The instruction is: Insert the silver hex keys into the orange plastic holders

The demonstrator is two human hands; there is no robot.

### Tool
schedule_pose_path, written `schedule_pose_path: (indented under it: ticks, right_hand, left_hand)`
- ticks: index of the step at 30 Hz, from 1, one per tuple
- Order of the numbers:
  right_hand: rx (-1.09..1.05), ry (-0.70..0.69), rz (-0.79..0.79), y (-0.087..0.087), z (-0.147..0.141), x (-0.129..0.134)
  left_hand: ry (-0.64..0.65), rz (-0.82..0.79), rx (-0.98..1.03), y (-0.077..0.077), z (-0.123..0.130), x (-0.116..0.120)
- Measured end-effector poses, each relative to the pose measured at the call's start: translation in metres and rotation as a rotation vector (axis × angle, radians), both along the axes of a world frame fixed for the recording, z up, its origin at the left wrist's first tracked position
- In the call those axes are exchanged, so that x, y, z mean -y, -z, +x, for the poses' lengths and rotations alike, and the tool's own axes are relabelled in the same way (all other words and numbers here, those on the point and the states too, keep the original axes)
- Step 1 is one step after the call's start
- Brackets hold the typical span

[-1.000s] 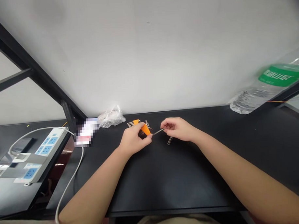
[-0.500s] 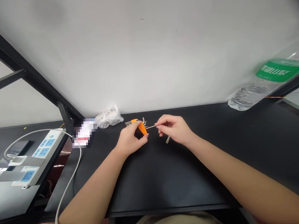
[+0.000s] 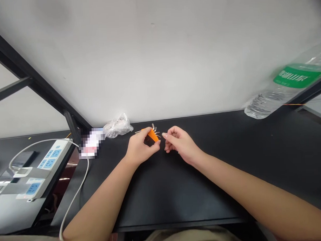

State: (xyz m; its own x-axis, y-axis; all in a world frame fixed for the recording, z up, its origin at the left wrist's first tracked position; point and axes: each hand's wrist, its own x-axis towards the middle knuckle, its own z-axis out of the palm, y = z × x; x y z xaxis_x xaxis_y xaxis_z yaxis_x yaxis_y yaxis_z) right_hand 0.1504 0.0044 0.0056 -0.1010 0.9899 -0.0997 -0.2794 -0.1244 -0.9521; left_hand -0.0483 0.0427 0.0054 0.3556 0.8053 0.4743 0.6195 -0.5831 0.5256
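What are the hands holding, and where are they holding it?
The left hand holds an orange hex key holder by its orange body. The right hand shows nothing held, though a thin key could hide there.

An orange hex key set (image 3: 153, 135) is sitting in the left hand (image 3: 140, 147), its thin silver keys (image 3: 153, 128) splaying outward above the fingers.

Orange plastic holder (image 3: 153, 135), shiny metal hex keys (image 3: 154, 128), matt black tabletop (image 3: 205, 189)
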Motion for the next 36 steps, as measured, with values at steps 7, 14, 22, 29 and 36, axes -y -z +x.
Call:
schedule_pose_path:
  ticks: [7,14,22,29,36]
  right_hand:
    - [-0.557,-0.529,-0.612,-0.002,-0.101,0.095]
    - [-0.717,-0.475,-0.600,-0.001,-0.155,0.116]
    - [-0.698,-0.498,-0.410,-0.013,-0.146,0.118]
    - [-0.628,-0.513,-0.422,-0.012,-0.143,0.117]
    - [-0.682,-0.527,-0.397,-0.007,-0.143,0.115]
  left_hand:
    - [0.112,0.021,-0.063,-0.063,0.031,-0.033]
    - [0.231,0.021,-0.161,-0.071,0.067,-0.024]
    - [0.260,-0.012,-0.138,-0.097,0.067,-0.010]
    - [0.277,-0.016,-0.096,-0.110,0.068,0.000]
    - [0.296,0.001,-0.090,-0.112,0.069,0.001]
